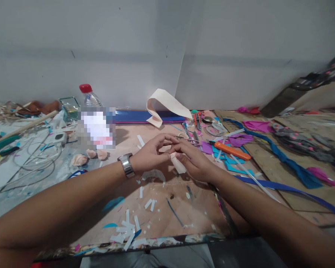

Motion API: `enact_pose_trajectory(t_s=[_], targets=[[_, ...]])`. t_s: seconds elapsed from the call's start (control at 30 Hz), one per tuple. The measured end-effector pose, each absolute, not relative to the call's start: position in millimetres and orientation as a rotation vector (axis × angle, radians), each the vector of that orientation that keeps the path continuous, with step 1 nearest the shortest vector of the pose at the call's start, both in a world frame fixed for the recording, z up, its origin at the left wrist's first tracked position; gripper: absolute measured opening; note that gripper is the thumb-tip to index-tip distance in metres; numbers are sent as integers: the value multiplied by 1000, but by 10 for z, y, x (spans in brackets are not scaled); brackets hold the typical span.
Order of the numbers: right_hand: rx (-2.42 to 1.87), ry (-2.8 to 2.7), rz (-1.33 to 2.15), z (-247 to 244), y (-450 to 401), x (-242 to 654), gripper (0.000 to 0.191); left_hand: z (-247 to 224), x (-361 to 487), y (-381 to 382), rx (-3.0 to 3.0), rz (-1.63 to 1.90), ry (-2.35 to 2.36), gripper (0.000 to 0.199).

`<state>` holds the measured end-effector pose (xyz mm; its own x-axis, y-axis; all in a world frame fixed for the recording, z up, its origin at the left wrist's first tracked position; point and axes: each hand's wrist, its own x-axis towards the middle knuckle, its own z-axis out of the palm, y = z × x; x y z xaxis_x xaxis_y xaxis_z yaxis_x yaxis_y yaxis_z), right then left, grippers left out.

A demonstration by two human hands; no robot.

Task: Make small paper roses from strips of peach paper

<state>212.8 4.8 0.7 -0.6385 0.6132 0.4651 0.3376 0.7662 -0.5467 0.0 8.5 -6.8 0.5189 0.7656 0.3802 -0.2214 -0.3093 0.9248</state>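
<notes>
Both hands meet above the middle of the table [190, 201], closed on a small cream strip [179, 165] that looks like paper or thin foam. My left hand [153, 152], with a metal watch [126, 165] at its wrist, pinches the strip's upper end. Fingers of my right hand [194, 160] press on the same piece from the other side, and its loose end hangs below them. A longer cream strip [167, 102] lies curled against the wall behind. Left of my hands sit several cream rolled roses [79, 160]. Part of the held piece is hidden by my fingers.
At the right lie an orange utility knife [231, 149], blue ribbon [284, 188] and purple scraps. A red-capped bottle [91, 97] stands at the back left, behind a blurred-out bright object [97, 128]. White paper snippets [125, 227] litter the front; green-handled pliers [4, 145] lie far left.
</notes>
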Motion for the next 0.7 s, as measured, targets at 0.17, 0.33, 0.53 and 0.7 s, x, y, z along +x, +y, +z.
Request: enact_pose_trajectory(t_s=[0.17, 0.33, 0.53, 0.7], targets=[[-742, -2260, 519, -23, 98, 2148, 20, -108, 24, 98, 1389, 973, 545, 40], [-751, -2173, 440, 2, 122, 2159, 19, -82, 16, 122, 1462, 1046, 726, 35], [-803, -2116, 332, 7, 88, 2142, 16, -74, 38, 84, 1564, 1067, 681, 38], [-825, -2087, 322, -14, 78, 2134, 13, -64, 58, 62, 1578, 1072, 723, 36]])
